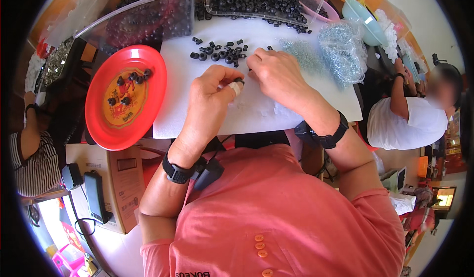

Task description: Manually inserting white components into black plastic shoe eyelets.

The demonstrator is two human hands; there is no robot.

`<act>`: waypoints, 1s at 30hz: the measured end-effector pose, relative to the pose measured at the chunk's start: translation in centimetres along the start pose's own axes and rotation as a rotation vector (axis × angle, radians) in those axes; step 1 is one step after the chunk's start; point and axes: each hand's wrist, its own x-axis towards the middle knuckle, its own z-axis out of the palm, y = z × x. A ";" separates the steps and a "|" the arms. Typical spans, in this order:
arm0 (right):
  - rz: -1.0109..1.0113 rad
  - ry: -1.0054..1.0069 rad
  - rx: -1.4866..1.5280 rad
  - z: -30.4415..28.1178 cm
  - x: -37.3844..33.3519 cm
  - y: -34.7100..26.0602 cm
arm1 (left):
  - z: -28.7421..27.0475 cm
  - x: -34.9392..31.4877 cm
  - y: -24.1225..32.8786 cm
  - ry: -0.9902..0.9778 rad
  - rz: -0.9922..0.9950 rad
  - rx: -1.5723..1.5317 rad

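My left hand is closed in a pinch around a small black plastic part, with white tape on one of its fingers. Close beside it, my right hand has its thumb and forefinger drawn together; anything between them is too small or hidden. Just ahead of both hands lies a loose group of small black parts on a white foam board. To the right of that group spreads a pile of tiny silvery metal pieces. A clear plastic bag full of similar metal pieces sits beyond it.
A red oval tray with several black parts stands left of the board. Clear bins of black parts line the far side. A pale blue bowl leans at far right. People sit on both sides; a cardboard box stands lower left.
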 end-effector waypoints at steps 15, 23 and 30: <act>0.088 0.088 0.018 -0.8 -4.2 -1.4 | -0.4 -1.2 -1.4 0.130 0.071 -0.120; 0.212 0.254 0.051 0.5 -4.9 -2.3 | -0.6 -1.4 -2.1 0.103 0.074 -0.099; 0.148 0.210 -0.035 0.6 -4.1 -2.3 | -0.1 -1.5 -2.0 0.139 0.106 -0.158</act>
